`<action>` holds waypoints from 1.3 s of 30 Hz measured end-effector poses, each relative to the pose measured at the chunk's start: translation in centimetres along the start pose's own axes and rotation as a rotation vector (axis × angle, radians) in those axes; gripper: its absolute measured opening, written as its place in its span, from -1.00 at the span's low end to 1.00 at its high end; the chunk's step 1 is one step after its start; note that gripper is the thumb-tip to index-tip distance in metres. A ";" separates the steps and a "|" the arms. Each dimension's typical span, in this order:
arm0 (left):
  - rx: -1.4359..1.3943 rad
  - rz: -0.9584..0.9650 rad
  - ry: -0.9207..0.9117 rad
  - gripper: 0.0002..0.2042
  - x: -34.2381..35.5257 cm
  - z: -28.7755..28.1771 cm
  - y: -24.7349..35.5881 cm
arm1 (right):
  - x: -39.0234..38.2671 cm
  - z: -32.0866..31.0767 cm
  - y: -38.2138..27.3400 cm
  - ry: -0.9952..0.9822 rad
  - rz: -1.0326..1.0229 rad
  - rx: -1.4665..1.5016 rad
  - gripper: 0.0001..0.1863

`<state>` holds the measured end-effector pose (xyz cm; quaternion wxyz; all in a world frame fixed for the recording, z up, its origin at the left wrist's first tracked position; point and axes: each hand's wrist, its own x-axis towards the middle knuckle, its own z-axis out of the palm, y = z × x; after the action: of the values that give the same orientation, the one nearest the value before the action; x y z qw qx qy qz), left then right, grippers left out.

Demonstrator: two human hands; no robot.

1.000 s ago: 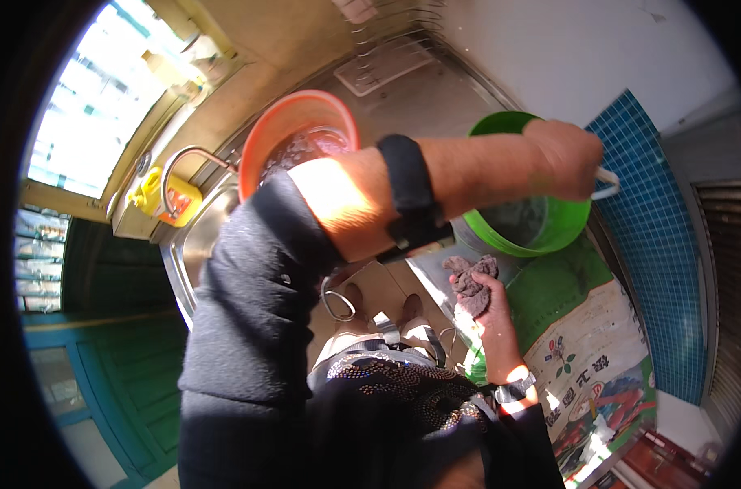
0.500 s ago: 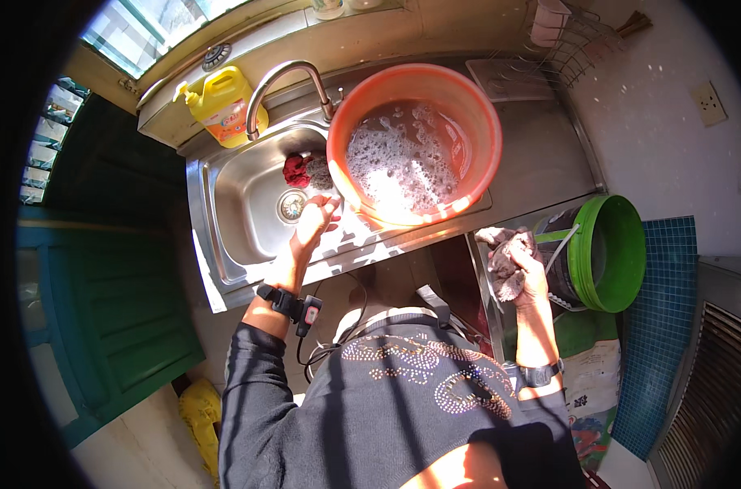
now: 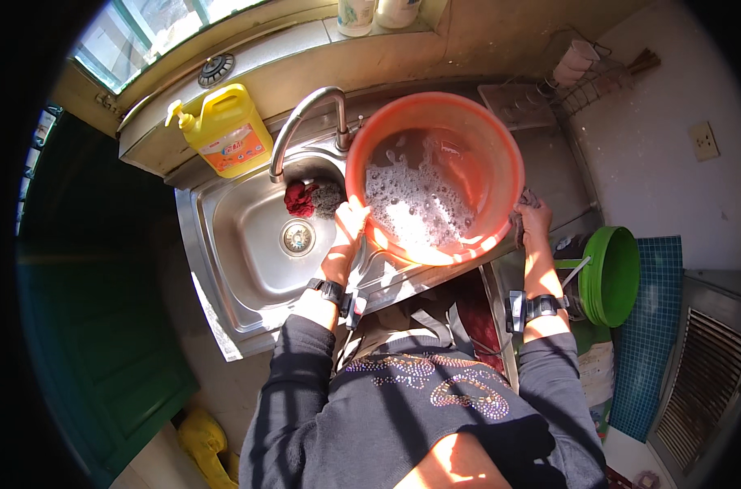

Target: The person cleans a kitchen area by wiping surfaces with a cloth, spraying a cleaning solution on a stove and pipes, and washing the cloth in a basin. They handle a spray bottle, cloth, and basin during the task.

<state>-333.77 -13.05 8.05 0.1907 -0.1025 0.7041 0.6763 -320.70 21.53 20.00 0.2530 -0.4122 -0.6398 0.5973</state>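
Observation:
A big orange plastic basin (image 3: pixel 491 175) stands on the steel counter, holding murky water topped with white foam. At its left rim, my left hand (image 3: pixel 351 222) is closed over the edge. My right hand (image 3: pixel 536 218) presses against the basin's right side, its fingers wrapped around a wet, dark grey cloth (image 3: pixel 530 198). Whether those fingers also grip the rim is hidden. Left of the basin, in the steel sink (image 3: pixel 241 236), a crumpled red cloth (image 3: pixel 299 199) and a dark grey scrubber-like bundle (image 3: pixel 328 198) lie above the drain (image 3: pixel 298 237).
A curved faucet (image 3: pixel 307 104) arches over the sink, beside a yellow pump jug (image 3: pixel 230 134). On the right, a bucket with a bright green rim (image 3: pixel 615 277) lies tipped on its side. A wire rack (image 3: pixel 586 91) stands at the back right corner. Two bottles (image 3: pixel 356 16) sit on the ledge.
My left hand has come from above the sink to the basin's left rim. My right hand has carried the grey cloth from beside the bucket up to the basin's right side.

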 end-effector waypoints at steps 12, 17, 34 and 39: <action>-0.462 0.170 0.187 -0.75 -5.4 1.2 4.1 | -0.5 -1.5 0.3 -0.256 0.371 0.196 -0.59; -0.442 0.009 0.056 -0.46 -5.7 -0.1 5.9 | -0.5 -1.7 1.2 -0.341 0.472 0.415 -0.67; 1.175 0.719 0.282 -0.35 -8.0 1.7 11.7 | -4.7 12.8 3.0 -0.639 -0.286 -1.098 -0.16; 0.887 0.579 0.156 -0.49 -5.0 1.0 9.6 | -5.2 13.5 3.9 -0.853 -0.451 -1.302 -0.18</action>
<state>-333.00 -12.02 18.83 -0.0314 0.1365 0.9339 0.3290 -328.04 9.51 14.94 -0.1890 -0.0745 -0.9683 0.1456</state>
